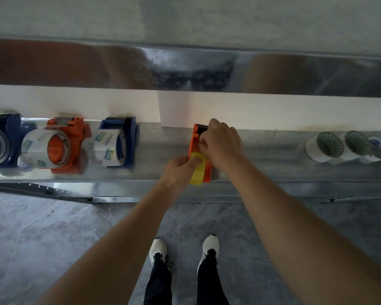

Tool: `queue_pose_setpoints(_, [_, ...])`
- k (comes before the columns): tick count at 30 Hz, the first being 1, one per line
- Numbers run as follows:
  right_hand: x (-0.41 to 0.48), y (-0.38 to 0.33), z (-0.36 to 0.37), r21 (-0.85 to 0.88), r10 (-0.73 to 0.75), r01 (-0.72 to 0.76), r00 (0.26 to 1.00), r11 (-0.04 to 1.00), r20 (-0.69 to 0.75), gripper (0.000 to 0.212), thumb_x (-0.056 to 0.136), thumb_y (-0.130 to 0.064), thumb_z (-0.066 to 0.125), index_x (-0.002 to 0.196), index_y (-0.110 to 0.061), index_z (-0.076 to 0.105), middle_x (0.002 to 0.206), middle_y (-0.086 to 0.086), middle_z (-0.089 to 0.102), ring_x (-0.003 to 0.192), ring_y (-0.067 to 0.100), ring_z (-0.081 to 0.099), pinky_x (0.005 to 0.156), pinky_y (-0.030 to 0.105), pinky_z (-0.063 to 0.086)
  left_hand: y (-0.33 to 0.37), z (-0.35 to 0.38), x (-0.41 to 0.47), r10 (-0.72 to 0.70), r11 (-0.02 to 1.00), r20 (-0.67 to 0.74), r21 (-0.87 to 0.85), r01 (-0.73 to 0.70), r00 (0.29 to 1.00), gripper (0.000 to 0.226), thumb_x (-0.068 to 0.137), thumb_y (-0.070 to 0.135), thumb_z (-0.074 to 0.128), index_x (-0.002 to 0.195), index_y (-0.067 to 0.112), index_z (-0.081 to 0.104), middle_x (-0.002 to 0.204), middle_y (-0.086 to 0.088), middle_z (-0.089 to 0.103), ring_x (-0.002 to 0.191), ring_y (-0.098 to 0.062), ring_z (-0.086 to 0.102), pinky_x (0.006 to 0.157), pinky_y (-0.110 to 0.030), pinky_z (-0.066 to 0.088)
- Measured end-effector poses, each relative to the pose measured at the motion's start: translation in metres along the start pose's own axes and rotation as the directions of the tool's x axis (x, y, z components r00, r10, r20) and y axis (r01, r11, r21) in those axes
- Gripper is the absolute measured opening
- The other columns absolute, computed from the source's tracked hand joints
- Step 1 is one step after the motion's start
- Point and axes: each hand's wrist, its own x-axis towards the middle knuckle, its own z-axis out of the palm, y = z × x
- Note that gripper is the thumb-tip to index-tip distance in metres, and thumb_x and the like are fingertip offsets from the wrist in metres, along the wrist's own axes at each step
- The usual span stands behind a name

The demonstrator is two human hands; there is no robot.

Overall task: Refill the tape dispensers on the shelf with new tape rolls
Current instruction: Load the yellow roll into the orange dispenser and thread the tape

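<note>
1. Steadying the orange dispenser, both hands work on it where it lies on the metal shelf, its near end reaching the shelf's front edge.
2. Left hand: the grip is closed, fingers and thumb curled round the yellow handle at the near end of the orange dispenser.
3. Right hand: the grip is closed, fingers curled tight over the body of the orange dispenser just behind the serrated blade. Whether the fingertips pinch a tape end or the plastic itself is hidden, as is any roll on the hub.
4. Left of the orange dispenser, well apart from it, stand three more, all apparently loaded with clear rolls: the near blue dispenser, the second orange dispenser beyond it, and the far blue dispenser, cut by the frame edge.
5. Right of the orange dispenser, well apart from it, the spare tape rolls lie in a row on the shelf.
6. Handling, by judgement: the orange dispenser is light, rigid plastic and likely to slide on smooth metal, so one hand belongs on the handle as an anchor. The blade teeth look sharp, and fingers are best kept behind them. A roll is stiff and light, best taken by its rim or core. Its loose end is thin and sticky and readily folds onto itself.
</note>
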Motion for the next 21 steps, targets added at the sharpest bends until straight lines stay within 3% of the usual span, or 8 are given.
queue_pose_setpoints(2, [-0.002, -0.001, 0.001, 0.010, 0.008, -0.007, 1.000, 1.000, -0.016, 0.021, 0.099, -0.033, 0.061, 0.105, -0.021, 0.078, 0.099, -0.001, 0.049, 0.087, 0.016, 0.046, 0.080, 0.033, 0.040, -0.001, 0.004, -0.001, 0.001, 1.000, -0.020, 0.016, -0.001, 1.000, 0.082, 0.074, 0.082, 0.057, 0.087, 0.002, 0.070, 0.078, -0.012, 0.066, 0.073, -0.022, 0.057, 0.068, -0.036, 0.040])
queue_pose_setpoints(5, [-0.005, -0.002, 0.002, 0.043, 0.014, -0.011, 0.998, 0.999, -0.068, 0.022, 0.100, -0.031, 0.061, 0.103, -0.017, 0.078, 0.104, 0.000, 0.052, 0.092, 0.018, 0.052, 0.078, 0.032, 0.041, -0.006, 0.004, -0.002, 0.045, 0.999, -0.034, 0.005, -0.045, 0.998, 0.061, 0.096, 0.066, 0.058, 0.076, 0.009, 0.062, 0.071, -0.007, 0.053, 0.068, -0.022, 0.046, 0.064, -0.033, 0.036])
queue_pose_setpoints(8, [-0.008, -0.005, 0.002, 0.075, 0.015, -0.006, 0.992, 0.997, -0.122, 0.021, 0.099, -0.031, 0.063, 0.098, -0.016, 0.078, 0.101, -0.002, 0.050, 0.088, 0.015, 0.049, 0.074, 0.031, 0.041, -0.010, 0.001, 0.003, 0.045, 0.999, -0.021, 0.001, -0.045, 0.999, 0.063, 0.104, 0.051, 0.056, 0.097, -0.010, 0.069, 0.081, -0.011, 0.060, 0.075, -0.022, 0.053, 0.065, -0.028, 0.043])
queue_pose_setpoints(11, [-0.010, -0.004, 0.003, 0.109, 0.029, -0.013, 0.989, 0.994, -0.147, 0.022, 0.099, -0.033, 0.065, 0.097, -0.015, 0.077, 0.098, -0.005, 0.043, 0.084, 0.012, 0.045, 0.071, 0.030, 0.042, -0.012, 0.001, 0.003, 0.064, 0.998, -0.013, 0.011, -0.064, 0.998, 0.055, 0.109, 0.039, 0.055, 0.103, -0.015, 0.066, 0.084, -0.014, 0.060, 0.078, -0.024, 0.052, 0.063, -0.026, 0.043])
queue_pose_setpoints(13, [-0.012, -0.002, 0.002, 0.139, 0.044, -0.020, 0.985, 0.990, -0.168, 0.023, 0.099, -0.034, 0.065, 0.095, -0.015, 0.076, 0.099, -0.004, 0.045, 0.082, 0.010, 0.047, 0.069, 0.029, 0.043, -0.013, 0.000, 0.000, 0.061, 0.998, 0.015, 0.002, -0.061, 0.998, 0.047, 0.110, 0.033, 0.054, 0.110, -0.011, 0.070, 0.092, -0.018, 0.070, 0.084, -0.027, 0.062, 0.066, -0.024, 0.049])
queue_pose_setpoints(16, [-0.013, -0.002, 0.002, 0.168, 0.056, -0.018, 0.974, 0.986, -0.220, 0.024, 0.100, -0.034, 0.064, 0.090, -0.014, 0.074, 0.101, -0.001, 0.050, 0.074, 0.007, 0.046, 0.067, 0.026, 0.043, -0.012, -0.003, -0.006, 0.044, 0.998, 0.069, -0.038, -0.041, 0.997, 0.032, 0.111, 0.024, 0.054, 0.119, 0.002, 0.075, 0.115, -0.014, 0.079, 0.105, -0.024, 0.075, 0.068, -0.007, 0.053])
queue_pose_setpoints(21, [-0.012, -0.001, 0.001, 0.203, 0.121, -0.065, 0.952, 0.977, -0.282, 0.026, 0.102, -0.034, 0.061, 0.093, -0.014, 0.075, 0.102, 0.000, 0.049, 0.071, 0.007, 0.045, 0.060, 0.027, 0.044, -0.007, -0.009, -0.010, 0.035, 0.997, 0.140, -0.076, -0.025, 0.990, 0.027, 0.107, 0.008, 0.057, 0.130, 0.003, 0.069, 0.123, -0.013, 0.077, 0.109, -0.021, 0.073, 0.078, -0.015, 0.056])
